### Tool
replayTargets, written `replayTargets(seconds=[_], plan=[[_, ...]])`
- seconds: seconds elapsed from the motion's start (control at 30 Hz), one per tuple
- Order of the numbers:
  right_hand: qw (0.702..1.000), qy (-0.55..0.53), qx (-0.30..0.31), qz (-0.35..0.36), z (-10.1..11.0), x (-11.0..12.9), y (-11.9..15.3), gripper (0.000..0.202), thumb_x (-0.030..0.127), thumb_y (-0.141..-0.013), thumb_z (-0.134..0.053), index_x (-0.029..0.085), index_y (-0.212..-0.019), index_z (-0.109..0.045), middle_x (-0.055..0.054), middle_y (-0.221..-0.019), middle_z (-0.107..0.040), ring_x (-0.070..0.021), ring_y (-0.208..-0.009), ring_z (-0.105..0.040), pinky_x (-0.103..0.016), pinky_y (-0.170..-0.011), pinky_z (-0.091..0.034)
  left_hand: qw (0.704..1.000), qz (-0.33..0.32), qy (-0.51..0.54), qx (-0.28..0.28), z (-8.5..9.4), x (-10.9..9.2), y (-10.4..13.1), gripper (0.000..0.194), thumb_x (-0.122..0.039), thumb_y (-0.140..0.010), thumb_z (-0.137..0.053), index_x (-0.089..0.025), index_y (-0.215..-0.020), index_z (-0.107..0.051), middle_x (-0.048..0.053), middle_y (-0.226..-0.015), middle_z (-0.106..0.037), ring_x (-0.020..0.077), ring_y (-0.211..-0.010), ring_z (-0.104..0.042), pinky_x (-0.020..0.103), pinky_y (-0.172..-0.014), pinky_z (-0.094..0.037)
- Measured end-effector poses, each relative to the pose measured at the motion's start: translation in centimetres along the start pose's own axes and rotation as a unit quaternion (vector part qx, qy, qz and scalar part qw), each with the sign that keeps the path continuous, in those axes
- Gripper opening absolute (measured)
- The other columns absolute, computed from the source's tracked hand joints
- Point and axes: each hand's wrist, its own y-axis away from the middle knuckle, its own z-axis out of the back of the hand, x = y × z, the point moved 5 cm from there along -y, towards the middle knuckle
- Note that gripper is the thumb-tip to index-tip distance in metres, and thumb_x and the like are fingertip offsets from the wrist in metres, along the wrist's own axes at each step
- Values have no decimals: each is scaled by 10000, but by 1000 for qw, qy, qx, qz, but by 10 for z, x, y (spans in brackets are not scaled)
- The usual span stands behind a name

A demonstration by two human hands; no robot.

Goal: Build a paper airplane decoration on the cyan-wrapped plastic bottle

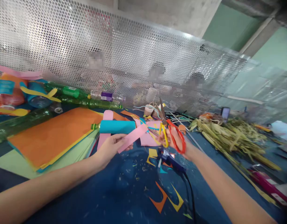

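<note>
My left hand (pixel 113 147) pinches one end of a pink paper strip (pixel 134 137), which slants up to the right. Right behind it, a bottle wrapped in blue paper (pixel 117 127) lies on its side, its green cap to the left, next to pink paper pieces (pixel 108 115). My right hand (pixel 172 140) is closed on scissors with red and yellow handles (pixel 177 137); their blades point up and look partly spread. Just below that hand lies a dark blue glue gun (pixel 173 161) with a black cord.
Orange, yellow and green paper sheets (pixel 57 133) are stacked at the left. Green bottles (pixel 85 102) lie along the perforated metal screen (pixel 134 53). Dried husks (pixel 227 137) cover the right side. Paper scraps (pixel 159 199) dot the blue table (pixel 106 193). A magenta tool (pixel 269 186) lies far right.
</note>
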Motion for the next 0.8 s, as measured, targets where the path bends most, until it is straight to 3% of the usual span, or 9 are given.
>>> replayTargets(seconds=[0.1,0.2,0.3,0.47,0.67,0.8], plan=[[992,-91,89,-11,-35,-2,26,643,789,-744,-219,196,-702,-465,11,-605,-443,-133,-553,-483,-326,-653,-497,998,-50,5,-23,8,-18,-1,269,-360,-793,-607,-178,-986,-650,63,-902,-698,192,-837,-643,316,-827,-486],[989,-65,127,-36,-55,-2,48,571,722,-802,-255,190,-771,-460,15,-656,-422,-121,-574,-450,-330,-677,-497,995,-85,15,-54,16,-32,0,243,-334,-799,-613,-172,-976,-651,47,-871,-688,160,-808,-636,264,-791,-488],[988,59,144,-21,-62,9,61,481,655,-845,-281,203,-815,-442,2,-711,-422,-135,-616,-449,-310,-640,-491,992,-109,14,-57,19,-40,-1,223,-319,-814,-603,-172,-974,-653,35,-840,-680,136,-782,-626,230,-756,-485],[959,237,145,45,-69,37,64,371,543,-891,-266,208,-835,-416,-45,-769,-505,-168,-659,-484,-297,-609,-453,995,-100,-11,-18,14,-43,2,237,-311,-829,-577,-195,-1023,-650,41,-872,-693,144,-775,-633,245,-736,-481],[938,301,148,86,-77,44,61,404,501,-907,-203,193,-848,-458,-33,-694,-480,-163,-582,-444,-293,-554,-418,988,-112,-105,15,1,-51,11,184,-275,-837,-528,-182,-841,-687,26,-732,-683,136,-673,-602,230,-642,-453],[935,305,141,116,-77,43,61,435,524,-909,-185,189,-877,-460,-47,-736,-505,-168,-612,-464,-299,-581,-421,986,-114,-118,39,-3,-53,13,203,-295,-834,-518,-185,-828,-688,32,-748,-684,148,-691,-609,238,-655,-450]])
